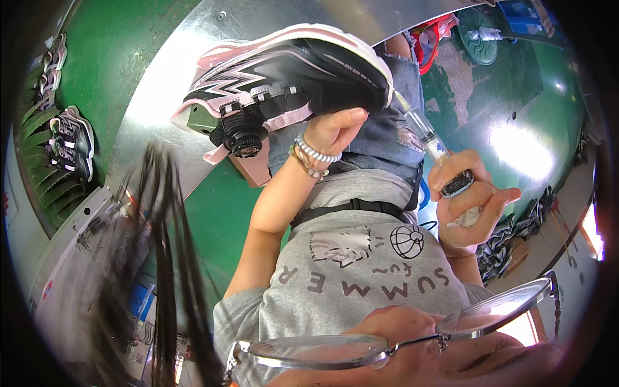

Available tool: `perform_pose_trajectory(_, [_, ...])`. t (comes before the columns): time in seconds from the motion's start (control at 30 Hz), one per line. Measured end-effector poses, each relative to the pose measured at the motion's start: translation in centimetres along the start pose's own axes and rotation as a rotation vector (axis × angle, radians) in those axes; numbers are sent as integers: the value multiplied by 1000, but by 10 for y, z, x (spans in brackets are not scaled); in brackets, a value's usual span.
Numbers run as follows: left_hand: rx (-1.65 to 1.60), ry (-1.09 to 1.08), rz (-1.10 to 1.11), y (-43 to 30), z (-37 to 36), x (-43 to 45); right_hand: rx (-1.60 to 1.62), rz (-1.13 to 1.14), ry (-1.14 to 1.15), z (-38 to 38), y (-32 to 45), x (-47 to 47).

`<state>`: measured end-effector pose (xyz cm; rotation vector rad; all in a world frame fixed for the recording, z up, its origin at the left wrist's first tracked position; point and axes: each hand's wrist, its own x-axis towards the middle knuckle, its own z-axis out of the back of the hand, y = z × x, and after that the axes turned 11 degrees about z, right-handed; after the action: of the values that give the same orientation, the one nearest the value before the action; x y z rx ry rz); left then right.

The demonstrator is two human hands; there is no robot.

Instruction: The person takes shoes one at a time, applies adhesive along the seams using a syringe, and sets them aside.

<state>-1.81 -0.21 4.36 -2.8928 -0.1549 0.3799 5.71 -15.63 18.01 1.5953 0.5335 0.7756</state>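
Observation:
A black, white and pink sneaker (290,72) lies on its side in front of me, its pale sole facing away. A green shoe last (203,120) shows in its opening, and a black round dial (244,138) sits near the collar. My left hand (334,128), wearing bracelets, is curled against the upper near the toe; some of its fingers are hidden. My right hand (466,198) grips a clear syringe (423,126), whose thin tip meets the sole's edge at the toe. A black piece (457,183) and a white wad (466,216) also show in that hand.
A tan block (254,167) shows under the sneaker by the shiny metal table (159,92). More sneakers (72,140) stand on a green toothed rack at left. A green round base (478,36), a red plastic item (430,41) and a dark heap (503,242) are at right.

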Motion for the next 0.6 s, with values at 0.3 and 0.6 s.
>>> perform_pose_trajectory(0.3, [-252,-46,-62,-16,-32,13,-150,150,73,-14,-3,9])
perform_pose_trajectory(0.6, [-256,-357,5,-33,-76,-1,-195,541,175,-19,-38,6])
